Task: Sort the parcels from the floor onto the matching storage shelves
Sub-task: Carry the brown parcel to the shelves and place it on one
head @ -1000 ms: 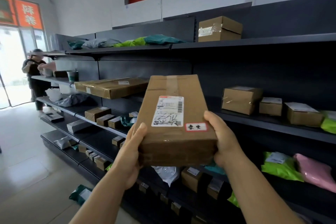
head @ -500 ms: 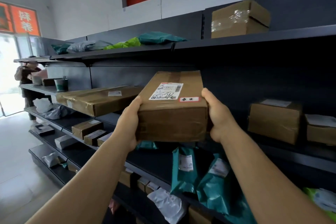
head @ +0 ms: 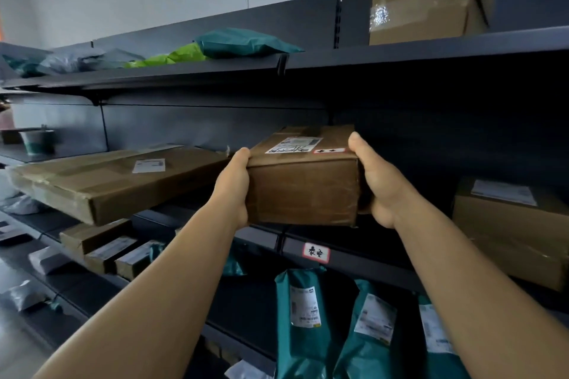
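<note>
**Parcel carried in over the middle shelf**

Since a second before, the cardboard parcel (head: 303, 181) had moved from chest height in to the dark shelving (head: 431, 120), level with the middle shelf (head: 363, 251). The left hand (head: 232, 188) and right hand (head: 380, 184) each gripped one side of it, thumbs on top. Left of the left hand lay a long flat carton (head: 101, 181); right of the right hand sat a brown box (head: 517, 231). Below the hands stood teal mailer bags (head: 303, 326). A red-bordered shelf label (head: 316, 252) sat just under the parcel.
</note>
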A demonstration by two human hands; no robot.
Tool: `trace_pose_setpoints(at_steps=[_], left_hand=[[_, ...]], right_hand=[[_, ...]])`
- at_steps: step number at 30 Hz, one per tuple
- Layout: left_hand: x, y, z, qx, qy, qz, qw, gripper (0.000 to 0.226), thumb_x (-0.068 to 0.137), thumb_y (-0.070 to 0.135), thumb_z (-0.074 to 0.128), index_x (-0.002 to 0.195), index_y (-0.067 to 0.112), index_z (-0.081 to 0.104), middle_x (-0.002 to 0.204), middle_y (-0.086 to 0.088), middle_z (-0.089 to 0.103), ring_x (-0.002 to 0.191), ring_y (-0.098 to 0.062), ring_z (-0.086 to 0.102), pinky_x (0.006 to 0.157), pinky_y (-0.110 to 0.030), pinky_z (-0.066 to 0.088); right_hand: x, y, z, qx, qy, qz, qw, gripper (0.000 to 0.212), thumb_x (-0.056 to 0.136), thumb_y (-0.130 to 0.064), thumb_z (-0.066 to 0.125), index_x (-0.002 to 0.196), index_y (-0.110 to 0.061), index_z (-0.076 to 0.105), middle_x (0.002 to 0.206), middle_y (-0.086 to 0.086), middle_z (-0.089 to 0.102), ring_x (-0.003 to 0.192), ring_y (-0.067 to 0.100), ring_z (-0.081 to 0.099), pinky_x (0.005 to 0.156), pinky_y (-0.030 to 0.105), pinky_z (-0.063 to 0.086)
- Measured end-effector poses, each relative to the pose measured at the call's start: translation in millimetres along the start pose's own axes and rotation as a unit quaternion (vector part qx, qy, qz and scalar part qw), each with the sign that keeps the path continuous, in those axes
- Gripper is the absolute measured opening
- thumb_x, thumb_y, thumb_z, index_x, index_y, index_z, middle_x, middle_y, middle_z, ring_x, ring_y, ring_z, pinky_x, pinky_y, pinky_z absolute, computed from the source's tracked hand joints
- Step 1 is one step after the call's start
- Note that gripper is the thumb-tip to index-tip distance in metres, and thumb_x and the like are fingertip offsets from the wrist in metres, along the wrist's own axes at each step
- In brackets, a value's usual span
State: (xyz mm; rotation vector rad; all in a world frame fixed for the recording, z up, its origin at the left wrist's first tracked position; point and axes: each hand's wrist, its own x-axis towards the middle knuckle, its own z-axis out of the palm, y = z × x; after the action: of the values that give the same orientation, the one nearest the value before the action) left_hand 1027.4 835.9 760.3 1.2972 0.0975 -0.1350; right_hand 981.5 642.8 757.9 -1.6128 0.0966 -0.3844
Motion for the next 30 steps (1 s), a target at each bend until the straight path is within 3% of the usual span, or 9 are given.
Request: trace_pose_setpoints(at_steps=[4,8,11,16,18,20,23,27,30], left_hand=[[32,-2,-5,-0.005,-0.019,-0.004,1.000,0.035,0.097,0.056,0.056,0.106,0.022,0.061,0.096,-0.008,0.070,0.084,-0.028,0.068,0.068,-0.039,0.057],[62,-8,-9,0.011,-0.052,-0.018,0.998,0.036,0.098,0.056,0.053,0.101,0.021,0.060,0.095,-0.010,0.070,0.083,-0.029,0.068,0.068,-0.040,0.058],[87,-13,-14,0.021,-0.092,-0.032,0.995,0.049,0.096,0.062,0.052,0.121,0.020,0.059,0.109,-0.013,0.071,0.097,-0.034,0.070,0.091,-0.053,0.059],[131,-15,-25,0.014,-0.129,-0.047,0.990,0.064,0.091,0.070,0.049,0.136,0.026,0.057,0.120,-0.012,0.070,0.107,-0.036,0.069,0.097,-0.055,0.056],[144,-15,-32,0.019,-0.129,-0.051,0.990,0.064,0.092,0.070,0.048,0.138,0.026,0.055,0.121,-0.011,0.069,0.109,-0.036,0.068,0.100,-0.055,0.055],[155,-19,-37,0.019,-0.130,-0.049,0.990,0.061,0.095,0.067,0.045,0.139,0.027,0.054,0.118,-0.009,0.067,0.110,-0.035,0.067,0.101,-0.054,0.054],[156,-21,-44,0.026,-0.131,-0.022,0.991,0.056,0.102,0.060,0.037,0.147,0.028,0.047,0.109,-0.002,0.060,0.101,-0.028,0.063,0.095,-0.045,0.055],[156,-25,-46,0.060,-0.141,0.005,0.988,0.062,0.102,0.062,0.034,0.155,0.031,0.040,0.142,-0.007,0.053,0.122,-0.032,0.057,0.097,-0.046,0.051],[159,-26,-45,0.076,-0.147,0.023,0.986,0.065,0.100,0.065,0.032,0.157,0.032,0.034,0.153,-0.008,0.045,0.130,-0.033,0.052,0.106,-0.049,0.048]], right_hand=[[15,8,14,-0.005,0.013,0.025,1.000,0.063,0.076,-0.071,0.056,0.115,-0.023,0.067,0.103,0.004,0.076,0.098,0.025,0.070,0.094,0.047,0.051],[30,14,30,0.005,0.071,0.056,0.996,0.072,0.070,-0.073,0.059,0.121,-0.022,0.063,0.110,0.008,0.072,0.097,0.027,0.069,0.088,0.044,0.054],[36,22,42,0.001,0.132,0.081,0.988,0.082,0.067,-0.079,0.054,0.128,-0.024,0.058,0.119,0.007,0.067,0.105,0.028,0.064,0.096,0.045,0.049],[51,25,69,-0.002,0.230,0.108,0.967,0.080,0.083,-0.076,0.038,0.136,-0.018,0.052,0.135,0.008,0.057,0.120,0.030,0.054,0.104,0.045,0.041],[56,25,81,-0.012,0.260,0.104,0.960,0.076,0.087,-0.073,0.035,0.130,-0.014,0.055,0.128,0.008,0.060,0.114,0.030,0.057,0.096,0.039,0.044],[59,24,90,-0.013,0.282,0.089,0.955,0.067,0.090,-0.069,0.034,0.114,-0.013,0.061,0.108,0.010,0.066,0.096,0.028,0.062,0.084,0.038,0.050],[61,29,99,-0.017,0.298,0.084,0.951,0.064,0.090,-0.069,0.034,0.104,-0.013,0.063,0.101,0.011,0.067,0.090,0.027,0.064,0.081,0.039,0.053],[58,37,103,-0.010,0.347,0.095,0.933,0.071,0.091,-0.069,0.028,0.115,-0.009,0.058,0.109,0.013,0.064,0.098,0.029,0.061,0.090,0.043,0.051],[58,33,107,-0.045,0.393,0.068,0.916,0.058,0.095,-0.063,0.023,0.087,-0.013,0.051,0.092,0.008,0.059,0.087,0.025,0.058,0.091,0.042,0.049]])
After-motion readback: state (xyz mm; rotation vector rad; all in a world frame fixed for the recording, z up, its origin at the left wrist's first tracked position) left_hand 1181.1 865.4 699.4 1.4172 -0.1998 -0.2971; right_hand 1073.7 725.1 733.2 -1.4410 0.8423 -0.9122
